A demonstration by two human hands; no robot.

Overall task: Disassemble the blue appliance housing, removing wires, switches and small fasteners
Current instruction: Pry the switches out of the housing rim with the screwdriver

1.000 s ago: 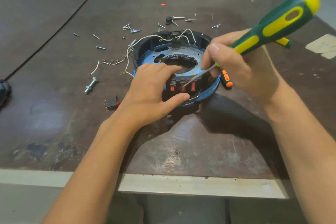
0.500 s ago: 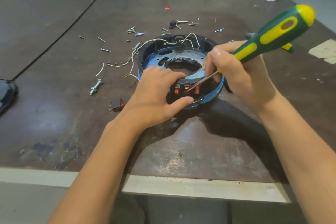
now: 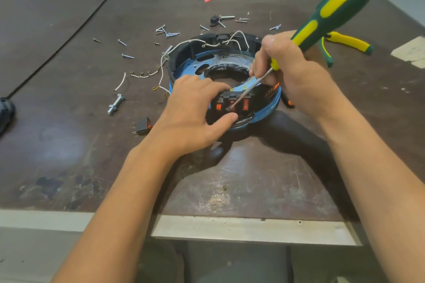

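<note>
Blue housing (image 3: 266, 114) sat under my left hand (image 3: 193, 112), thumb and fingers pinching its near rim, right hand (image 3: 296, 76) curled round the screwdriver (image 3: 333, 9), tip at the switches (image 3: 245, 104) beside my left thumb; it needed shallow leverage and firm bracing.

The round blue housing (image 3: 268, 110) is lying flat on the counter, open side up, showing its black inner wall and centre hole. A row of orange rocker switches (image 3: 218, 106) is sitting in its near wall. White wires (image 3: 197, 41) are looping over the far rim and trailing out to the left. A loose switch (image 3: 143, 125) is lying at the near left, with a bolt (image 3: 116, 103) and scattered screws (image 3: 127, 55) beyond it.
</note>
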